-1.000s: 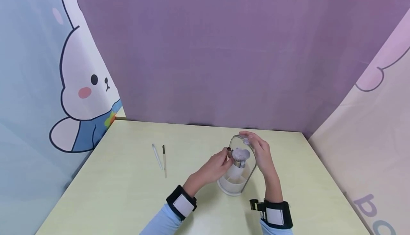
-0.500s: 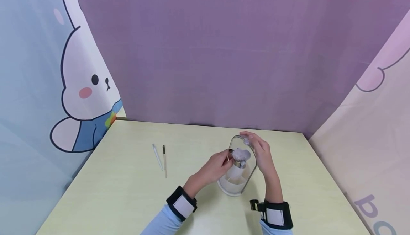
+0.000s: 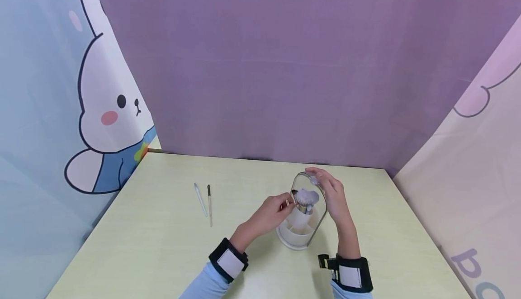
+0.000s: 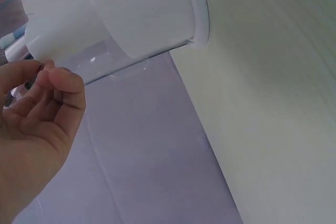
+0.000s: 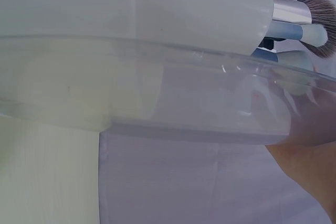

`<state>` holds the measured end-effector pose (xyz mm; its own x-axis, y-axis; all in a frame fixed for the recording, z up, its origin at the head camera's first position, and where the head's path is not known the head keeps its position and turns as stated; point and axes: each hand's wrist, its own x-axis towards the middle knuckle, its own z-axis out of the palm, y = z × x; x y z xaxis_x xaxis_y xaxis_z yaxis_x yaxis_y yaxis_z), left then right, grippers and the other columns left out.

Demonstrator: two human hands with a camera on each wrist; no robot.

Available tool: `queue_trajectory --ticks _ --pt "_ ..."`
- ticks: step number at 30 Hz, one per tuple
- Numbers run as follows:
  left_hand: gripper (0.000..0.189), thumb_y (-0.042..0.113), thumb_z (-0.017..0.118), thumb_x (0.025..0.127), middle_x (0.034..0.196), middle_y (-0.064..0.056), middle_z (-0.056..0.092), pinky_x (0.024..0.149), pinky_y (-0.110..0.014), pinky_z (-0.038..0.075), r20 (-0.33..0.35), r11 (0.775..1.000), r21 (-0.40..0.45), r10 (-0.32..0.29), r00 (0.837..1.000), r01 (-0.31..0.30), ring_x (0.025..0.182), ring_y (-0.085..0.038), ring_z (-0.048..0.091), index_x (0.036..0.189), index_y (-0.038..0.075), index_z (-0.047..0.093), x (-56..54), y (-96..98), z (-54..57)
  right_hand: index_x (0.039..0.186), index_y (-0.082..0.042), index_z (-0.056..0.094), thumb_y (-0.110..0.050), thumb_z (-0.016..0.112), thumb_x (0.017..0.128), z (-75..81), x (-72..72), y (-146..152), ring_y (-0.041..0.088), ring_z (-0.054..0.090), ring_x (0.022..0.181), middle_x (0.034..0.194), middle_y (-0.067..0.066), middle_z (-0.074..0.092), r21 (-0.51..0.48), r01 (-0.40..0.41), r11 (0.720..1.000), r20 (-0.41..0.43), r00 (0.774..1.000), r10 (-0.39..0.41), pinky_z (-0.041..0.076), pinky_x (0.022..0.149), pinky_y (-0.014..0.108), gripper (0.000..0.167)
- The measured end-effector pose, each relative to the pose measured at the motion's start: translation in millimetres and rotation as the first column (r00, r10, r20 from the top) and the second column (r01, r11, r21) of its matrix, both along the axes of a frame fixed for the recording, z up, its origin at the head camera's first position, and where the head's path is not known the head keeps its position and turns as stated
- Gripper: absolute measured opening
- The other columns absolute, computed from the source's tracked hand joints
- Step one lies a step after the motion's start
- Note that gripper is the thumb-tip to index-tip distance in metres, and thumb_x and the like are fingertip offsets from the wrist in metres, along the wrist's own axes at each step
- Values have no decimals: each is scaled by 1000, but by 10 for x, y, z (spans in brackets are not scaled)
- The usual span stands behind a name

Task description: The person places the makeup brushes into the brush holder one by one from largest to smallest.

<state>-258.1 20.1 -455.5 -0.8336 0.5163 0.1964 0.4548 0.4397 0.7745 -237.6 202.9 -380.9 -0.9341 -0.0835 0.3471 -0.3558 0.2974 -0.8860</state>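
Observation:
A white brush holder (image 3: 296, 239) with a clear curved cover (image 3: 324, 211) stands on the table, right of the middle. Several makeup brushes (image 3: 306, 196) stand in its inner cup (image 3: 299, 219), fluffy heads upward; the right wrist view shows a grey-brown brush head (image 5: 321, 24) and smaller blue-handled ones. My left hand (image 3: 269, 212) is at the cup's left side, thumb and fingertips pinching a thin dark-tipped makeup brush (image 3: 294, 192), mostly hidden by the hand. My right hand (image 3: 333, 196) grips the upper right edge of the clear cover; its thumb is not plainly visible.
Two slim sticks lie left on the pale table (image 3: 154, 235): a white one (image 3: 200, 199) and a dark-tipped brush (image 3: 209, 205). A purple cloth (image 3: 260, 73) hangs behind the table, with printed cloths at both sides.
The left hand has shifted slightly, and the dark-tipped brush has moved a little right and closer to the other brush heads. The right hand stays on the cover.

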Motion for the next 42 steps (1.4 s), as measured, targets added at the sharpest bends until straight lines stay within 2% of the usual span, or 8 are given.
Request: queue_trajectory --ticks 5,10,20,24,26,31,35,42 --pt "19 26 47 95 62 6 49 45 -21 35 -30 996 -53 71 997 -72 49 -5 41 100 13 61 -63 -87 -28 121 0 55 -23 33 101 -3 -3 2 7 51 115 125 16 56 -12 -8 1000 -4 1000 8 32 104 45 38" --pt "18 26 49 94 63 5 50 44 -22 34 -53 984 -94 145 988 -149 48 -7 40 98 14 61 -181 -231 -81 122 0 54 -23 32 101 -2 -11 -2 15 50 119 126 15 55 -11 -12 1000 -6 1000 12 31 105 45 38" --pt "17 21 48 94 54 3 45 42 -25 33 -59 938 -181 290 955 -296 44 -9 38 95 10 61 -466 -639 -166 122 1 54 -23 31 101 47 -17 16 28 44 124 128 15 54 0 1 1000 -10 1000 -1 30 105 45 39" --pt "16 18 48 94 56 1 46 44 -25 33 -64 905 -259 333 941 -338 45 -11 38 93 8 60 -521 -818 -212 122 1 54 -23 31 101 46 -15 18 27 45 124 128 15 53 -10 -5 1000 -7 1000 5 29 106 45 39" --pt "14 17 48 93 60 -1 48 46 -25 34 -65 887 -288 357 932 -360 47 -12 40 89 7 58 -528 -910 -221 122 1 54 -23 31 101 37 -17 20 19 48 122 127 15 54 -14 -6 1000 -4 1000 6 30 106 45 39" --pt "17 15 49 93 65 -4 46 52 -27 34 5 862 -331 408 913 -384 57 -16 42 79 6 52 -589 -1151 -242 122 0 54 -23 32 101 16 -22 19 7 49 117 127 14 54 -13 -5 1000 -4 1000 5 30 106 44 39" --pt "18 15 47 93 72 -7 50 58 -30 38 64 843 -372 441 895 -389 64 -19 45 84 0 54 -620 -1343 -265 122 0 54 -23 32 101 11 -14 14 4 49 115 127 14 54 -8 -6 1000 -5 1000 6 30 106 45 39" --pt "27 15 43 95 88 -19 59 62 -36 45 60 747 -492 542 838 -448 70 -23 52 100 -8 56 -564 -1551 -307 122 1 54 -24 32 101 -4 0 6 16 48 121 127 15 54 -6 -16 1000 9 1000 16 30 106 44 40"
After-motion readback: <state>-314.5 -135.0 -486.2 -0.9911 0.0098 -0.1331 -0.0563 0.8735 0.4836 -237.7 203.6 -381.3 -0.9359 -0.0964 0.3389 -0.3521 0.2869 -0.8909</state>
